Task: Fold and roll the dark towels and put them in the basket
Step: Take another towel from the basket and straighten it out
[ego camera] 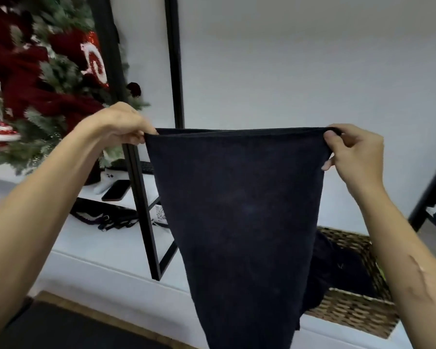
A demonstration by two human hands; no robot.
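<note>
— What's the person got there?

— A dark towel [234, 222], held up in the air in front of them. The left hand [122, 125] pinches the top left corner, fingers curled over the hem, and the right hand [353, 153] pinches the top right corner between thumb and fingertips. The top edge is stretched taut between the two hands, and it looks doubled there, two layers at the hem. The rest hangs straight down and narrows toward the bottom of the view.

— And the basket?

— The woven basket [358, 311] sits low on the right, on a white surface [106, 268], partly behind the hanging towel. There is more dark fabric [337, 270] lying in it, bunched rather than rolled as far as I can tell.

— Anything else around?

— A black metal frame [141, 197] stands on the white surface just left of the towel. Beyond it lie a phone [116, 190], some black straps [103, 215] and a small QR label [160, 212]. Up in the left corner there's a Christmas tree [48, 71] with red decorations. Behind it all is a plain white wall [300, 59].
</note>
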